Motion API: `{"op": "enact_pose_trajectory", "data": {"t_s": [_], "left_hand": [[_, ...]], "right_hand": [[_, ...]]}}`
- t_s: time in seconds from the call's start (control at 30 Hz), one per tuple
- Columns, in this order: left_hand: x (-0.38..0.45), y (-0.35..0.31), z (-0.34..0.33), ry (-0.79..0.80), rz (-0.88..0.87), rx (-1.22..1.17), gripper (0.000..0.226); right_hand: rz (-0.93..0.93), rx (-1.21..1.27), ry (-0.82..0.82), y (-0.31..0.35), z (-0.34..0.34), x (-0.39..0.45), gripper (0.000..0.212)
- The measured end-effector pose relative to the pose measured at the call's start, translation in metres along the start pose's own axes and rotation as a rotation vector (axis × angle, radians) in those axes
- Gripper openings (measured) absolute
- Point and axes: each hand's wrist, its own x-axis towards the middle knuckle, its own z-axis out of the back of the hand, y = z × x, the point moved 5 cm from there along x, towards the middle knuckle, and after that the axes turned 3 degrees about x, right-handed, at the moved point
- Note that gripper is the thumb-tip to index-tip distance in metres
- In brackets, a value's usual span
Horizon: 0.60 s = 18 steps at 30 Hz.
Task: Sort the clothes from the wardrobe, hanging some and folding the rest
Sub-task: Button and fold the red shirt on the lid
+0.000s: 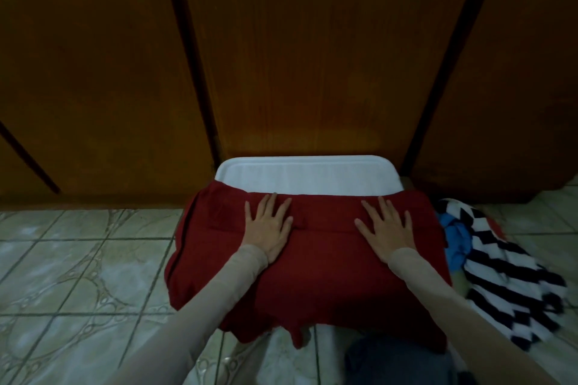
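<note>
A red garment [312, 259] lies spread over a white lid [306, 172], covering most of it — only the far strip of the lid shows, close against the wooden wardrobe doors [312, 56]. The near edge of the cloth hangs over toward the tiled floor [78, 259].

Both hands lie flat on the red cloth, palms down, fingers straight and spread, gripping nothing. The left hand [270, 225] presses near the middle-left, the right hand [386, 228] near the middle-right — well apart from each other. Beige sleeves [219, 291] reach to the wrists.

Just right of the red garment lies a heap: a black-and-white striped piece [506, 278] with something blue [458, 237] tucked beside it.
</note>
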Motion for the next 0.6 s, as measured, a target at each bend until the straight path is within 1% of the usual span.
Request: {"op": "enact_pose_trajectory", "data": {"t_s": [0.1, 0.2, 0.33, 0.6], "left_hand": [[0.0, 0.002, -0.004, 0.074, 0.021, -0.035, 0.055], [0.002, 0.004, -0.006, 0.096, 0.02, -0.02, 0.059], [0.01, 0.005, -0.005, 0.075, 0.032, -0.008, 0.059], [0.051, 0.015, -0.009, 0.038, 0.063, -0.007, 0.06]], "right_hand": [[0.02, -0.06, 0.063, -0.01, -0.001, -0.006, 0.063], [0.038, -0.068, 0.078, -0.01, -0.003, -0.005, 0.065], [0.062, -0.07, 0.046, -0.009, -0.001, 0.005, 0.064], [0.088, -0.065, 0.023, -0.008, 0.001, 0.046, 0.065]]}}
